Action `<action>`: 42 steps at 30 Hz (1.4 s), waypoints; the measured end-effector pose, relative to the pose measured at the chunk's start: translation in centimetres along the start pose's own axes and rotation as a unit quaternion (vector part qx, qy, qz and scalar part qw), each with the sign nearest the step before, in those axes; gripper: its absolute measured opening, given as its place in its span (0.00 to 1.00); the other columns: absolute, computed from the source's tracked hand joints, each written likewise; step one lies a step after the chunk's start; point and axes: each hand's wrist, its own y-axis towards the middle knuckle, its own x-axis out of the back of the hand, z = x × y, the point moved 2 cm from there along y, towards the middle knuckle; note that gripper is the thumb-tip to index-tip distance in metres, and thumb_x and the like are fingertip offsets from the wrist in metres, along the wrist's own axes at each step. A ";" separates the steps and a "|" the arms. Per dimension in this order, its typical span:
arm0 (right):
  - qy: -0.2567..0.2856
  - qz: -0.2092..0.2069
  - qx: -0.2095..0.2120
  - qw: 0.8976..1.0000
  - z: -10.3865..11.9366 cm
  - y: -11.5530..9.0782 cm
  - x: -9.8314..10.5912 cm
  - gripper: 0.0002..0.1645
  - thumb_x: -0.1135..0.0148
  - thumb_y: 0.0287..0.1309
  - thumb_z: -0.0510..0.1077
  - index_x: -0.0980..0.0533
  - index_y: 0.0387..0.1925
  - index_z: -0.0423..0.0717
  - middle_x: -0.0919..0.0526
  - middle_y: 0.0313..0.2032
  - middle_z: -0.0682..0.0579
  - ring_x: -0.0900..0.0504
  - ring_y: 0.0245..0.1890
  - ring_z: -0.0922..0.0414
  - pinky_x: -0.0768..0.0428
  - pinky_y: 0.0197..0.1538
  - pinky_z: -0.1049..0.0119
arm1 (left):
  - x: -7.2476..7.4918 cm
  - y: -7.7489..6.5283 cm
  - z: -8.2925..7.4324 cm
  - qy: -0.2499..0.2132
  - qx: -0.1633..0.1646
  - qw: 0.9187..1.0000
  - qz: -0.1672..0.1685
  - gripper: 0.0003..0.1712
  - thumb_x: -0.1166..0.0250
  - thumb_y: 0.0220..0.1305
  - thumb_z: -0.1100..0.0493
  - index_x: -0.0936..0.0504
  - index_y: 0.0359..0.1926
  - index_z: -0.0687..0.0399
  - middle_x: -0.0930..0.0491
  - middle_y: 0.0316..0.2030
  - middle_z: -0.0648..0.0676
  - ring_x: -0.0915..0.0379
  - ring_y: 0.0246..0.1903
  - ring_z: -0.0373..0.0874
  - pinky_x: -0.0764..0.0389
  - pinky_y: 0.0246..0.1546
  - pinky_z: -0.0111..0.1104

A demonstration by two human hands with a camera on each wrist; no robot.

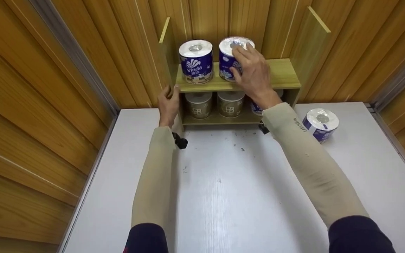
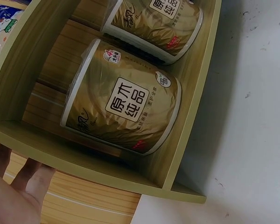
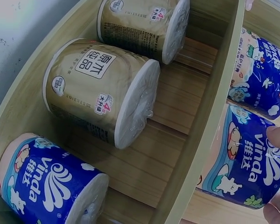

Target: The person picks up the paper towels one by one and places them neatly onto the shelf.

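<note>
A small two-tier wooden shelf (image 1: 283, 72) stands against the back wall. My right hand (image 1: 253, 72) grips a blue-and-white Vinda toilet roll (image 1: 226, 63) on the upper board, fingers over its top and thumb on its side. Left of it sits another blue toilet roll (image 1: 195, 66), upright. At the shelf's left side panel (image 2: 84, 170), my left hand (image 1: 168, 107) holds on by the front edge, its fingers against the outer face. Gold-wrapped toilet rolls (image 1: 230, 105) stand on the lower tier, along with a blue toilet roll (image 3: 51, 182) partly behind my right wrist in the head view.
One more blue toilet roll (image 1: 321, 123) stands on the white table (image 1: 216, 196), right of the shelf. Tall side panels (image 1: 311, 42) rise above the upper board. Wood-plank walls (image 1: 30, 88) enclose the table at the back and sides. Small dark specks dot the tabletop before the shelf.
</note>
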 end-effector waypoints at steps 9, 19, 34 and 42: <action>0.004 -0.006 0.005 1.000 -0.7 -1.2 0.0 0.37 0.29 0.68 0.44 0.28 0.75 0.43 0.29 0.77 0.43 0.36 0.80 0.38 0.40 0.83 0.46 | -0.5 0.0 0.0 0.001 -0.009 1.000 -0.004 0.39 0.38 0.79 0.46 0.35 0.80 0.63 0.35 0.78 0.65 0.34 0.76 0.57 0.27 0.75 0.41; 0.001 -0.027 0.021 0.999 -1.3 -3.0 0.8 0.35 0.30 0.69 0.45 0.26 0.74 0.41 0.28 0.77 0.43 0.35 0.80 0.40 0.38 0.82 0.46 | -0.4 -0.3 0.1 0.015 0.016 1.000 0.011 0.40 0.40 0.80 0.43 0.37 0.82 0.59 0.37 0.80 0.62 0.37 0.78 0.56 0.28 0.76 0.42; -0.010 -0.006 0.044 0.999 -2.2 -5.2 4.2 0.35 0.29 0.70 0.46 0.27 0.74 0.42 0.27 0.76 0.43 0.32 0.78 0.39 0.37 0.82 0.44 | 0.0 -0.3 -2.1 0.027 0.059 0.998 0.021 0.41 0.41 0.81 0.45 0.42 0.83 0.60 0.43 0.83 0.61 0.42 0.81 0.54 0.32 0.78 0.39; 0.009 -0.001 0.036 0.999 -3.2 -6.6 5.3 0.35 0.29 0.70 0.49 0.26 0.74 0.43 0.25 0.74 0.42 0.30 0.77 0.38 0.35 0.81 0.44 | -0.3 -0.4 -2.6 0.045 0.070 0.996 0.009 0.38 0.42 0.81 0.46 0.38 0.82 0.58 0.40 0.82 0.58 0.42 0.80 0.51 0.35 0.79 0.39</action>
